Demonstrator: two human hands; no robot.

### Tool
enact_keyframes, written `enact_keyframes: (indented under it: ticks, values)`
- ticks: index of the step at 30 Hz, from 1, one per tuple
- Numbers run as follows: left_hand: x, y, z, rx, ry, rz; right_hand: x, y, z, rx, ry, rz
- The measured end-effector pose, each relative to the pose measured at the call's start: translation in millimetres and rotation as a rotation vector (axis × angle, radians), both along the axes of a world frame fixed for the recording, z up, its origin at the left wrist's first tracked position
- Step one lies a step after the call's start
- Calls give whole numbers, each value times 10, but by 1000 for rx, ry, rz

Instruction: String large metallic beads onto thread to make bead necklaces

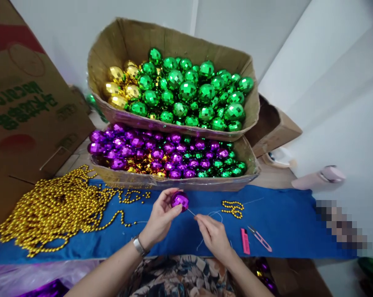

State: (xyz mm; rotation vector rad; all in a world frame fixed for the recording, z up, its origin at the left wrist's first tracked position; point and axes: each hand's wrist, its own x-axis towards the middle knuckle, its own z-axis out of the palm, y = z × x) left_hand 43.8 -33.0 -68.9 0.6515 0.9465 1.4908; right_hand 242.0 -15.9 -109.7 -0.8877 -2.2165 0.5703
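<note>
Plainly, the person's left grip (162, 213) is holding a purple faceted ball (180, 199), the thumb pressing on its near side and the fingers curling round it. Just right of that, the right grip (213, 237) is pinching a thin needle-like tool (191, 212), which is pointing at the ball's lower right side; whether its tip is entering a hole is too small to tell. Pale thread (216, 213) is trailing loosely near the right grip.

The ball is probably behaving like hollow plastic: light, stiff, slick on its shiny facets, liable to roll or dent under a hard squeeze. Its widest part is likely offering the safest hold, thumb opposing fingers, with the side facing the tool staying uncovered. The tool is looking stiff but slender, so a pinch near its end is suiting it.

Left of the left grip, gold beads (61, 210) are heaping up; right of the right grip, a pink lighter (245, 241) and snips (260, 239) are lying on the surface (288, 218).
</note>
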Motion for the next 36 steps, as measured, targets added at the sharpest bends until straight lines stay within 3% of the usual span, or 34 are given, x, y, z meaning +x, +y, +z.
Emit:
enact_keyframes:
  ticks: [26, 33, 36]
  values:
    - [-88, -71, -55, 4, -116, -42, -20, -27, 75, -66, 28, 70]
    - [16, -131, -75, 23, -63, -98, -54, -49, 102, -73, -5, 72]
    - [-107, -145, -173, 27, 72, -156, -31, -50, 47, -43, -41, 44]
